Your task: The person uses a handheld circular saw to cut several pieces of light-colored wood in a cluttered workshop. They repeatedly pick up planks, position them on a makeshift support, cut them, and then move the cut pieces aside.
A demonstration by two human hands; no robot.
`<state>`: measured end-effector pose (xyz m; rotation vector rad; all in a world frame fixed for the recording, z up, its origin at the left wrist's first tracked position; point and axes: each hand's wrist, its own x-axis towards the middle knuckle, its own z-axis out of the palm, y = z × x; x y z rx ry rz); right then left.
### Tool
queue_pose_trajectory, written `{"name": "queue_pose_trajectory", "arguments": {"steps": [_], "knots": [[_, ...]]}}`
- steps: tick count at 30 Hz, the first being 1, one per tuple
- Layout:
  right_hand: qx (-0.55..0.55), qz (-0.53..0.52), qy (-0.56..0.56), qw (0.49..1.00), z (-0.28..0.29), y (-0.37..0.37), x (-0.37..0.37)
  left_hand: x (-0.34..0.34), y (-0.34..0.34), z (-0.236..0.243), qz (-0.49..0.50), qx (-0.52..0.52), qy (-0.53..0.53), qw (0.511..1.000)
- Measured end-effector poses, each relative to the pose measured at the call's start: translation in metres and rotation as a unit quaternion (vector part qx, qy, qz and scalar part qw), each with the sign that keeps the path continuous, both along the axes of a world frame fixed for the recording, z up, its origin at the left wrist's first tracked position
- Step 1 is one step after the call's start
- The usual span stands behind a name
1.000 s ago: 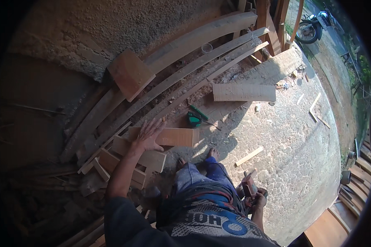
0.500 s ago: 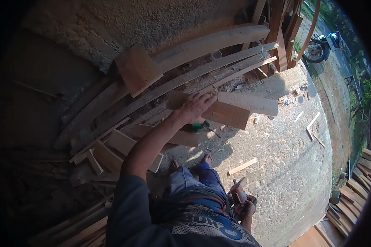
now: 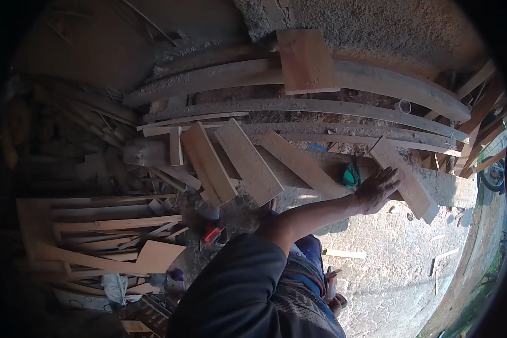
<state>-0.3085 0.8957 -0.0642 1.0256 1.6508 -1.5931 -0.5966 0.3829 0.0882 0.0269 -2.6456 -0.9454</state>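
Observation:
My left hand [image 3: 377, 190] grips a light wooden board [image 3: 400, 172] at right of centre, fingers over its top; another board lies partly under it. Just left of that hand a green tape measure [image 3: 351, 176] rests on a plank. My right hand [image 3: 335, 303], low in the view and partly hidden by my body, holds a reddish block-shaped tool [image 3: 330, 287]. Several short boards [image 3: 248, 160] lie slanted across the planks to the left of the hand.
Long beams [image 3: 394, 81] run along a rough wall, with a square board [image 3: 305, 62] on one. Offcuts [image 3: 112, 222] are piled lower left, near a red object [image 3: 213, 235]. A wood strip [image 3: 345, 254] lies on sunlit paving [image 3: 388, 281]. A motorcycle [image 3: 493, 174] stands at far right.
My left hand has carried a board rightward, away from the other short boards, onto a paler board. My view has swung left, showing more of the offcut pile. My right hand still holds the tool.

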Motion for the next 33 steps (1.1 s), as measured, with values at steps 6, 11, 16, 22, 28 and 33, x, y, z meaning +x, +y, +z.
{"name": "queue_pose_trajectory", "arguments": {"steps": [6, 11, 16, 22, 28, 33], "knots": [[0.043, 0.116, 0.009, 0.992, -0.012, 0.018, -0.055, 0.224, -0.049, 0.034, -0.019, 0.098, -0.028, 0.995], [0.08, 0.197, 0.024, 0.977, 0.019, -0.051, -0.086, 0.404, -0.099, -0.003, 0.219, 0.183, -0.136, 0.949], [0.125, 0.257, 0.044, 0.957, 0.056, -0.125, -0.098, 0.608, -0.113, -0.172, 0.564, 0.313, -0.351, 0.68], [0.168, 0.303, 0.091, 0.934, 0.079, -0.167, -0.082, 0.637, -0.17, -0.2, 0.69, 0.614, -0.035, 0.382], [0.227, 0.382, 0.115, 0.889, 0.093, -0.177, -0.056, 0.546, -0.222, -0.114, 0.62, 0.605, 0.009, 0.499], [0.274, 0.449, 0.149, 0.837, 0.082, -0.177, -0.034, 0.533, -0.253, -0.116, 0.519, 0.669, 0.006, 0.532]]}}
